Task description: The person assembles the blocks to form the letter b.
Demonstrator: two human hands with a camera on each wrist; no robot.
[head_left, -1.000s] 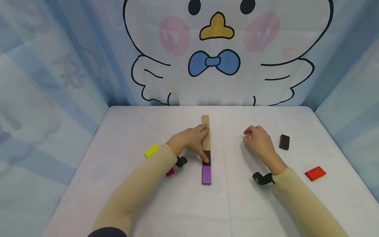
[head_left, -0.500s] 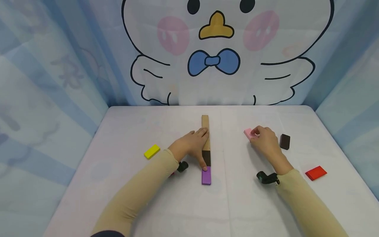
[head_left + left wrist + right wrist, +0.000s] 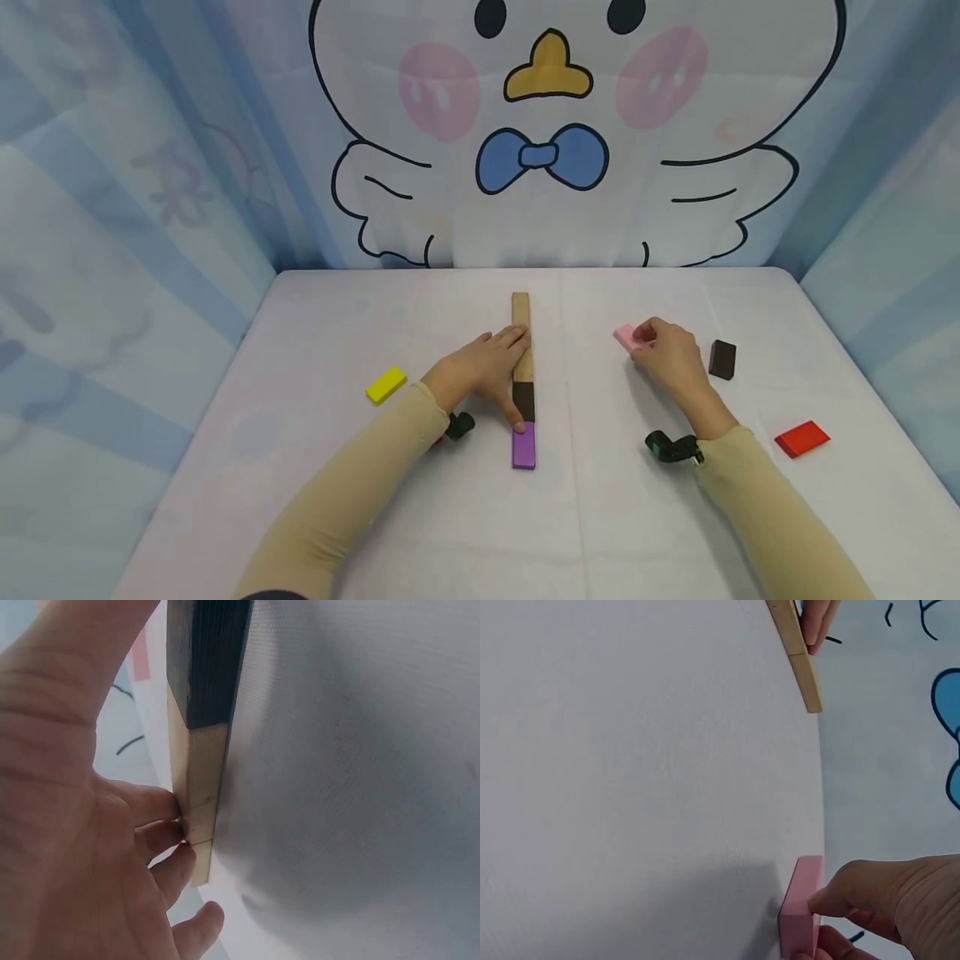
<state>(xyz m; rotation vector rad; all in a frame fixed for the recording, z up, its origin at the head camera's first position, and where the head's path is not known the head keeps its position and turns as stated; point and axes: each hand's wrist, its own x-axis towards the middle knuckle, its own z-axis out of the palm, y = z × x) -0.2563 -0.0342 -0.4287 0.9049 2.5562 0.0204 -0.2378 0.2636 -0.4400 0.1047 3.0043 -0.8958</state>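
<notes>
The biggest thing from where I stand is the pale blue curtain (image 3: 300, 167) behind everything, printed with a cartoon creature (image 3: 551, 233) in a blue bow tie (image 3: 540, 156); in front of it spreads the white table (image 3: 637, 533). Taking the purple block (image 3: 524, 450) as the clock's centre, two beige sleeves (image 3: 337, 508) reach in from about 8 and 4. The row of blocks (image 3: 526, 364) runs from that centre towards 12: purple, a dark brown piece (image 3: 524, 402), then seamed bare wood. The person's left hand (image 3: 483, 367) lies spread along it, thumb at the purple end, fingertips against the wood. Well apart, the right hand (image 3: 671, 358) pinches the pink block (image 3: 627, 337) between 1 and 2 o'clock; whether that block clears the table I can't tell. Loose pieces are a red block (image 3: 802, 439) at 3, a yellow block (image 3: 386, 385) near 10 and a dark block (image 3: 722, 360) just past 2. To my mind, this hold works best with light, even pressure along the row, so no seam opens, and a pinch across the pink block's sides, fingers clear of its underside. I can read no brand or label on any block, and the curtain's faint marks at the left are too pale to make out.
</notes>
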